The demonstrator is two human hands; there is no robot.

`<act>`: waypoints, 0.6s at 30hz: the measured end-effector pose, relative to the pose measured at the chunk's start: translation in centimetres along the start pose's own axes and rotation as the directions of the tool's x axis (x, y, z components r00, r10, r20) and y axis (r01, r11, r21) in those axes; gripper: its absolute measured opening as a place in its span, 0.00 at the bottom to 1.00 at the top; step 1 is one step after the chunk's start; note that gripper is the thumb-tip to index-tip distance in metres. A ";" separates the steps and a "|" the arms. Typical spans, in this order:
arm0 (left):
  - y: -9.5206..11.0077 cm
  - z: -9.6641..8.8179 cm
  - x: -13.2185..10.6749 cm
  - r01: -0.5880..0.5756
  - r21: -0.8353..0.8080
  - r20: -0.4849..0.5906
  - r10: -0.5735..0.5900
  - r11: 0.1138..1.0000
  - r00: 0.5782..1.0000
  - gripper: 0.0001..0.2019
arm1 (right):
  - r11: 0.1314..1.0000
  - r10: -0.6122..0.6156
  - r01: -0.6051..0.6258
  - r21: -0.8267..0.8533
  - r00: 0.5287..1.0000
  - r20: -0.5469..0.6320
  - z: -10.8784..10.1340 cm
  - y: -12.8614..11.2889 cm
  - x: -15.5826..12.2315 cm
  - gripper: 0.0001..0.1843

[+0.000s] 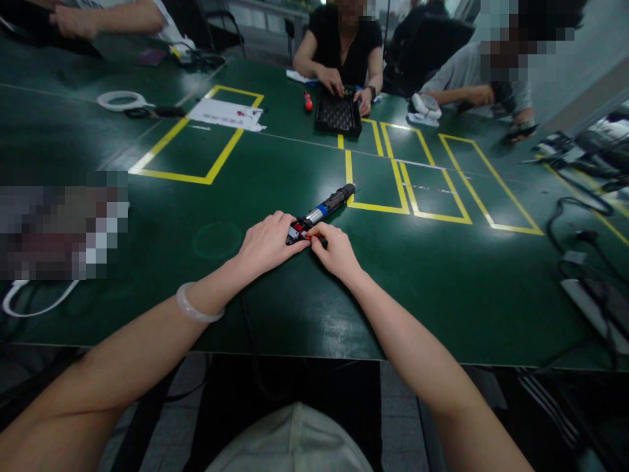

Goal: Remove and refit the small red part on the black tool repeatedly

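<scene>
An electric screwdriver [325, 208] with a black tip end, a blue and silver middle and a red rear part lies flat on the green table [275, 308], pointing away to the right. My left hand [268, 244], a pale bangle on its wrist, curls its fingers over the tool's near end. My right hand [335, 249] pinches the same red end from the other side. Both hands touch the tool close together.
Yellow tape rectangles [422, 190] mark the table. Across it, a person holds a black tray [338, 115] beside a red screwdriver [308, 101]. A paper sheet [227, 114] and a white ring [120, 100] lie far left. Cables and devices [590, 288] crowd the right edge.
</scene>
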State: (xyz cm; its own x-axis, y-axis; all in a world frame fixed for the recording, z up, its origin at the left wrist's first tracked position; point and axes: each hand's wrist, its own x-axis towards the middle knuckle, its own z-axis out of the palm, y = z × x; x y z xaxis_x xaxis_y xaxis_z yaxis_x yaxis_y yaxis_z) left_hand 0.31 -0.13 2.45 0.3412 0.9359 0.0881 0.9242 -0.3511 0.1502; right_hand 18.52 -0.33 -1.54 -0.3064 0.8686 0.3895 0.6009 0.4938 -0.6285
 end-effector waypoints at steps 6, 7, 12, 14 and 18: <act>0.0 0.1 0.1 0.004 0.020 0.009 -0.004 1.000 1.000 0.24 | 1.000 0.002 -0.002 0.022 1.000 0.010 0.0 0.0 0.0 0.07; 0.0 0.1 0.1 0.002 0.018 0.007 -0.002 1.000 1.000 0.24 | 1.000 0.002 -0.002 0.025 1.000 0.011 0.0 -0.1 0.0 0.07; -0.1 0.0 0.1 0.001 0.014 0.011 -0.001 1.000 1.000 0.24 | 0.999 -0.004 0.004 0.053 1.000 0.004 0.0 -0.1 -0.1 0.08; 0.0 0.0 0.1 0.005 0.014 0.018 -0.006 1.000 1.000 0.24 | 0.998 0.005 -0.006 0.065 1.000 0.006 0.0 -0.1 -0.2 0.08; 0.0 -0.1 0.1 0.005 0.013 0.018 -0.005 1.000 1.000 0.24 | 0.997 0.018 -0.019 0.081 1.000 0.016 0.0 -0.1 -0.2 0.08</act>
State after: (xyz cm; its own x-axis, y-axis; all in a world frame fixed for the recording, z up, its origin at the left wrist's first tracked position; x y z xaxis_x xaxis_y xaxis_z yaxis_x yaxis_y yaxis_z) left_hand 0.32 -0.05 2.53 0.3398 0.9379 0.0693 0.9279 -0.3463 0.1380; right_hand 18.55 -0.51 -1.55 -0.3070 0.8780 0.3673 0.5452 0.4786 -0.6882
